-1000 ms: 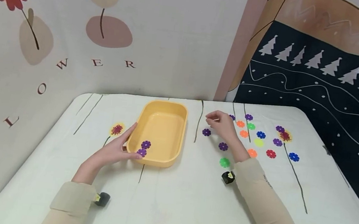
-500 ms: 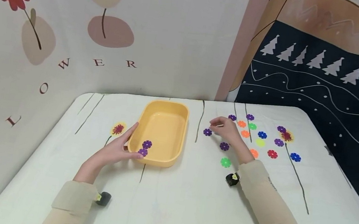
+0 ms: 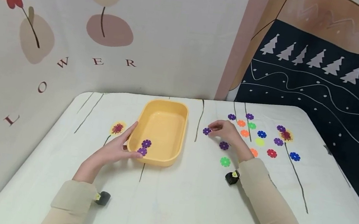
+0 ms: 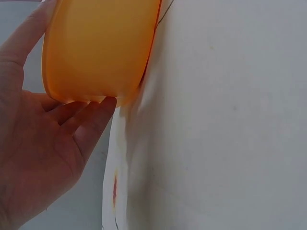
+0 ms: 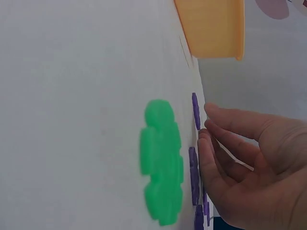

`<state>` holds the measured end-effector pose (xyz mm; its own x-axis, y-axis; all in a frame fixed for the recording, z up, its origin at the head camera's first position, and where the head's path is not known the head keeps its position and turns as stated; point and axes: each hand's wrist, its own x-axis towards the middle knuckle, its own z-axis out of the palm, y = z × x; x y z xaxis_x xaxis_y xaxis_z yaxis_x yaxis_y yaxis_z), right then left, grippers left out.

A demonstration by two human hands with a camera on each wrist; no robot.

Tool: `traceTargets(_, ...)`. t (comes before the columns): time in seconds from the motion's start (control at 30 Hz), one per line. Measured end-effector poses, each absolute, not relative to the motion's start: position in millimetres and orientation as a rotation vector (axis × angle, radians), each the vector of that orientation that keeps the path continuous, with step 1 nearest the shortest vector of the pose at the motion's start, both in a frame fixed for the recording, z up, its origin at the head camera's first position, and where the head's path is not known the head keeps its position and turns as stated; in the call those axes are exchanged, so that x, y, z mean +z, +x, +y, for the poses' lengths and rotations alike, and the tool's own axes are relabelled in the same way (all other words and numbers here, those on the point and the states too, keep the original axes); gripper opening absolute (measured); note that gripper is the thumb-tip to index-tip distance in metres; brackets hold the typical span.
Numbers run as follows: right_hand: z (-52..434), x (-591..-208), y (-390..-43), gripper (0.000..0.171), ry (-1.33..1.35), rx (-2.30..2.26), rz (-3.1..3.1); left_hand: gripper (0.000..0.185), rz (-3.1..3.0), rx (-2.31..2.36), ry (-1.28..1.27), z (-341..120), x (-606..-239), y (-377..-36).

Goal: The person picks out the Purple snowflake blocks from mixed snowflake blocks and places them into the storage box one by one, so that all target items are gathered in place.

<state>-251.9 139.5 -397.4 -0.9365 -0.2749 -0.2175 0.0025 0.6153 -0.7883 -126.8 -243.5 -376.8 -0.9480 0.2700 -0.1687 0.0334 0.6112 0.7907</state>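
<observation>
On the bench (image 3: 188,202), draped in a pale cloth printed with stems and flowers, my left hand (image 3: 110,152) rests against the near left corner of the yellow tray (image 3: 176,134). Its thumb lies up along the left wall and its fingers, fairly straight, press the near wall from outside; the left wrist view shows those fingers (image 4: 91,120) tucked under the tray's rounded edge. That grip is loose and open, steadying rather than clasping. Two purple flower discs (image 3: 144,147) lie inside the tray at its near left end.

To the right of the tray, my right hand (image 3: 227,131) is down on the cloth with its fingers curled, and the fingertips meet at a purple flower disc (image 3: 206,131) lying just right of the tray. From the right wrist view the fingertips (image 5: 211,139) touch the disc's edge (image 5: 195,111), though I cannot tell whether the grip has closed on it. A second purple disc (image 3: 224,145) sits beside my wrist, and a green disc (image 3: 225,161) lies nearer me. Beyond my hand, more discs in orange, green, blue, yellow, red and purple (image 3: 260,137) are scattered, apart from one another.
</observation>
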Motion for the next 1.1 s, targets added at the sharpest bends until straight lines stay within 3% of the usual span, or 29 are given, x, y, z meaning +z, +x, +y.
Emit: traceTargets(1.1,128.4,-390.7,-252.5,0.015,-0.133,-1.328,2.498,0.113,2.57,1.253,0.218,-243.6,-378.9,-125.3)
